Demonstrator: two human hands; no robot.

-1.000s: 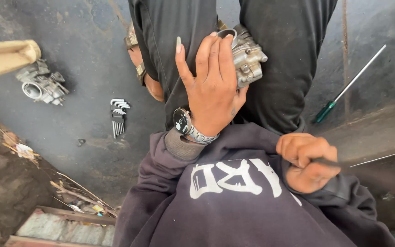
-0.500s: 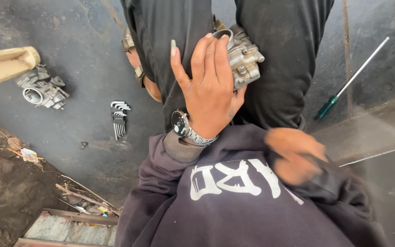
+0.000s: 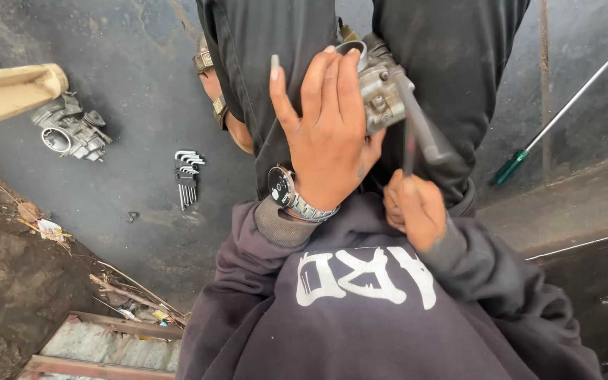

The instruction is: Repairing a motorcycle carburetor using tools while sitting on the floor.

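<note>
Left hand: the left hand [image 3: 328,137] lies over the near side of the carburetor [image 3: 381,88], fingers [image 3: 314,84] extended and slightly fanned, curled over its top edge; thumb below, toward the right hand. Grip is a loose wrap, not a pinch.
Wrist: a metal-band watch [image 3: 286,193] with a dark dial sits on the left wrist, just above the grey cuff.
Right hand: the right hand [image 3: 413,207] is closed in a fist around the handle of a tool [image 3: 416,134]. The handle itself is hidden inside the fist.
Tool: dark, blurred shaft rising from the fist to the carburetor's right face. Tip contact point cannot be told; tool type cannot be told.
Carburetor: grey cast metal body with a round bore at the top, held between the knees, against the dark trousers [image 3: 452,63]. Partly covered by the left hand.
Clothing: dark purple hoodie [image 3: 360,317] with white lettering fills the lower centre of the view.
Second carburetor: a similar grey unit [image 3: 72,130] lies on the dark floor [image 3: 135,84] at far left, well apart from the hands, just beside a pale beam [image 3: 8,91].
Hex keys: a set [image 3: 188,176] lies on the floor left of the legs, between the second carburetor and the person.
Screwdriver: long shaft, green handle [image 3: 554,123], lying on the floor at right, tilted, well apart from the right hand.
Foot: a sandalled foot [image 3: 216,98] rests on the floor beside the left leg.
</note>
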